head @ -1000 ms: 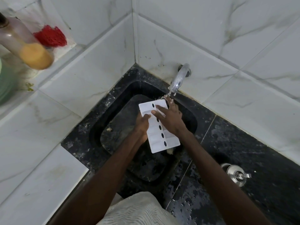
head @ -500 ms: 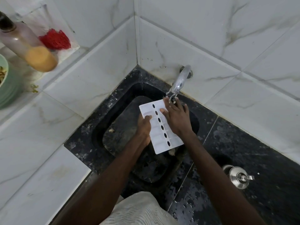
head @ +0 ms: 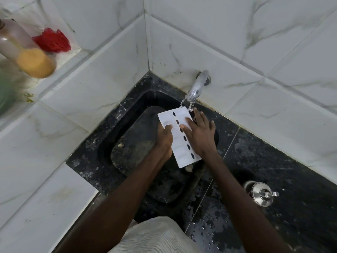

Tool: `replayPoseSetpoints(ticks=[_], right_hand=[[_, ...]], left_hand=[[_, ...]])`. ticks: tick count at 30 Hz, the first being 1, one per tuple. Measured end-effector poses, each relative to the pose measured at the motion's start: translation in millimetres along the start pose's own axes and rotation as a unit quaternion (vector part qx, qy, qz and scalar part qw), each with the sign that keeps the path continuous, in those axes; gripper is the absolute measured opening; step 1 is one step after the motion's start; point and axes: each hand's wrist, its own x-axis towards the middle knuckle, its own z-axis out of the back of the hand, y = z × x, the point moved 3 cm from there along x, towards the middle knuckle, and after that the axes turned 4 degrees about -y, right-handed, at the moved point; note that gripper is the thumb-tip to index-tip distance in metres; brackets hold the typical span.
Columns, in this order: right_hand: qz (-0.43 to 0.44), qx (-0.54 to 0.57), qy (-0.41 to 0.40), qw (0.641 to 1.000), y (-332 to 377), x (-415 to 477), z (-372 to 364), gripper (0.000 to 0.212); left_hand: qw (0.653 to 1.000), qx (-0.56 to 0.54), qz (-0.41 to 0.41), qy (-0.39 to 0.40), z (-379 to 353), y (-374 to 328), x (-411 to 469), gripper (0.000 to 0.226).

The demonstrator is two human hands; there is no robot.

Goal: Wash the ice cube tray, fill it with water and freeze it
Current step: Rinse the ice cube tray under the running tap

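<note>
Left grip (head: 165, 138) is clamped on the ice cube tray (head: 179, 152) along its left long edge. The thumb lies on top and the other fingers are hidden underneath. The tray hangs tilted over the black sink (head: 113, 143), with its far end raised into the thin stream of water (head: 182, 102). Right grip (head: 200, 136) lies apart and flat on the tray's upper face, its fingers (head: 187, 119) straight and spread, pressing without closing round anything.

The tray looks like thin white plastic, so it should be light and likely to flex a little. Wet as it is, it is probably slippery. The long rims seem the surest hold, thumb over and fingers under. Once it is filled, both grips on opposite edges would help keep it level.

Far to the left of the left grip, on a tiled ledge, are a blurred green dish (head: 5, 88), a bottle (head: 27, 57) of orange-yellow liquid and a red scrubber (head: 52, 41). Just beyond the right grip's fingertips the tap (head: 197, 86) juts from the wall, close above the tray's far end, and could catch the tray if it is lifted. A pale food scrap (head: 188, 168) lies in the basin just below the tray's near corner. Well to the right of the right grip, a small steel lidded vessel (head: 261, 195) stands on the wet black worktop (head: 282, 161).
</note>
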Motion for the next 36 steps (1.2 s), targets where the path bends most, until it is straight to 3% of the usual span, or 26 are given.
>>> replayPoseSetpoints(ticks=[4,9,13,17,20,23,28,36], right_hand=[[0.020,0.047,0.034,0.998,8.7,0.2,0.5,0.072],[-0.010,-0.005,-0.023,1.000,-3.4,6.4,13.2,0.055],[0.015,0.037,0.042,0.998,17.7,0.1,-6.0,0.070],[-0.009,0.018,-0.011,1.000,8.0,1.5,-0.4,0.048],[-0.032,0.035,0.002,0.999,14.0,2.3,-2.8,0.058],[0.008,0.071,0.052,0.996,22.2,-3.6,-11.3,0.067],[-0.007,0.087,-0.010,0.996,0.2,0.5,1.5,0.057],[0.025,0.001,0.035,0.999,-5.5,-1.7,-2.5,0.065]], left_hand=[[1.000,-0.008,-0.001,-0.004,0.1,-1.2,3.5,0.034],[1.000,-0.029,0.003,0.009,5.0,-2.1,-1.8,0.032],[1.000,-0.025,-0.009,-0.004,8.4,-7.9,2.4,0.032],[1.000,-0.014,0.000,-0.001,18.0,-4.5,3.6,0.033],[1.000,-0.017,0.014,0.002,15.4,1.0,2.4,0.031],[1.000,0.003,0.009,-0.020,18.3,-5.4,6.1,0.029],[1.000,-0.014,0.024,-0.006,25.5,-4.9,6.7,0.036],[0.999,-0.033,0.028,-0.026,27.2,-10.9,12.2,0.032]])
